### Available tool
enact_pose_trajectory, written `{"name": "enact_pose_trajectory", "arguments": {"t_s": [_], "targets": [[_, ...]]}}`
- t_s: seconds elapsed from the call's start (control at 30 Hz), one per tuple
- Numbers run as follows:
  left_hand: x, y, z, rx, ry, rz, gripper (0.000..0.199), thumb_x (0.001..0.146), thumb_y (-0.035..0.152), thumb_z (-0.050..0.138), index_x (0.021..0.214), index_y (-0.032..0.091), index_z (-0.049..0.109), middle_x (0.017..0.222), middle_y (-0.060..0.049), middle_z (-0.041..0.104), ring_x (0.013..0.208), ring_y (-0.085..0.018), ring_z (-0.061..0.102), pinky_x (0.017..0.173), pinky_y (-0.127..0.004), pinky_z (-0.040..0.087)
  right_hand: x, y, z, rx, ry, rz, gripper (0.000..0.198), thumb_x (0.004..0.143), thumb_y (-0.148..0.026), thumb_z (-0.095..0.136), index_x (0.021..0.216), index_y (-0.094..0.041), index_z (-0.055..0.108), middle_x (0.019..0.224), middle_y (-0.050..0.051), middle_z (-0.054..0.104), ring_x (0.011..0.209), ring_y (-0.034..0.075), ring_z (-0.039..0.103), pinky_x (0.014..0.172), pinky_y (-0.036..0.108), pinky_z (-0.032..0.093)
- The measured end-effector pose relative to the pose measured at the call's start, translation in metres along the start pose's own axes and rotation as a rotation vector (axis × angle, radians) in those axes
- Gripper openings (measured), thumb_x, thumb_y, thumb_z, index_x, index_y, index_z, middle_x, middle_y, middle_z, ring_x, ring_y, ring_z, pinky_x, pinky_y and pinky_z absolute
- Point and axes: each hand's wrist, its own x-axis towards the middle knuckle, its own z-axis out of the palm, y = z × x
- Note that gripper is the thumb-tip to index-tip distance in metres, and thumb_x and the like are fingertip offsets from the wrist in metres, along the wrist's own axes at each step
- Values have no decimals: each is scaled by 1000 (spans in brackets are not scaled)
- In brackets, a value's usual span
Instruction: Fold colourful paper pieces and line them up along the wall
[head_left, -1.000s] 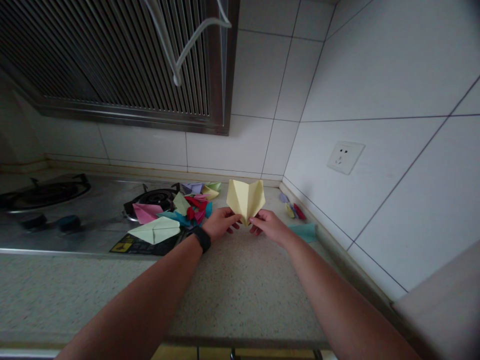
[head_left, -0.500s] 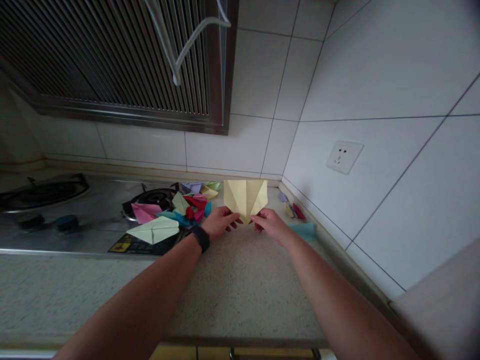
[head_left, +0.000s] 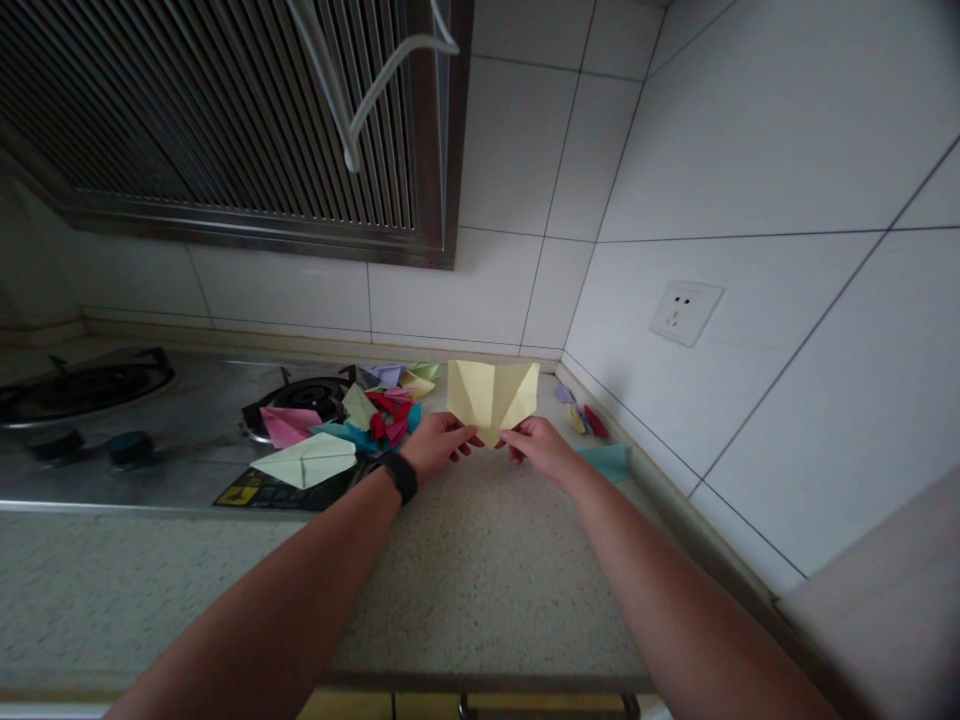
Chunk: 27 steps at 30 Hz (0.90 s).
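Note:
A partly folded sheet of pale yellow paper (head_left: 492, 392) stands above the countertop, creased down its middle, with its lower corners slanting in to a narrow bottom end. My left hand (head_left: 441, 443), with a dark watch on its wrist, pinches the lower left edge between thumb and fingers. On the other side my right hand (head_left: 538, 445) pinches the lower right edge the same way. Just left of my left hand lies a pale green paper plane (head_left: 306, 460). Behind my right wrist sits a flat teal sheet of paper (head_left: 606, 461).
A heap of colourful folded papers (head_left: 386, 405) lies by the right burner (head_left: 300, 398) of the gas stove. Small folded pieces (head_left: 577, 415) rest near the right wall. The range hood (head_left: 262, 235) and a white hanger (head_left: 352, 140) hang overhead. A socket (head_left: 686, 312) is on the tiled wall.
The paper's top edge has bent into a shallow V along the middle crease, its right side spreading slightly. Both hands keep their hold; the view has shifted a little.

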Motion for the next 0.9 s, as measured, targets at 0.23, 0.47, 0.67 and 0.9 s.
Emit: {"name": "enact_pose_trajectory", "arguments": {"t_s": [0.23,0.47,0.67,0.9], "targets": [[0,-3,0,-42,-17,-19,28,79,39,60,85,12,66,91,-13,69,65,-14,59,47,-21,43,-2,-1,0,71,-54,14,22,77,-34,62,85,-13,62,72,4,65,55,11,55,49,22,43],[2,-4,1,-15,-82,-18,33,80,39,59,90,9,66,88,-12,68,62,-11,58,47,-19,43,-2,-2,3,64,-96,-28,25,77,-36,62,86,-13,63,71,3,63,54,10,53,48,22,43],[0,-4,2,-64,-120,-13,38,79,42,60,99,10,65,94,-12,66,68,-13,58,47,-19,44,-2,-1,4,32,-70,-20,24,78,-35,60,85,-12,62,66,2,60,54,11,53,48,22,43],[-3,-4,4,-149,-163,-9,40,78,41,63,103,10,64,97,-12,64,72,-14,56,47,-20,45,-4,-6,3,38,-86,-54,26,79,-39,61,84,-13,61,68,1,59,56,11,53,49,22,42]]}}
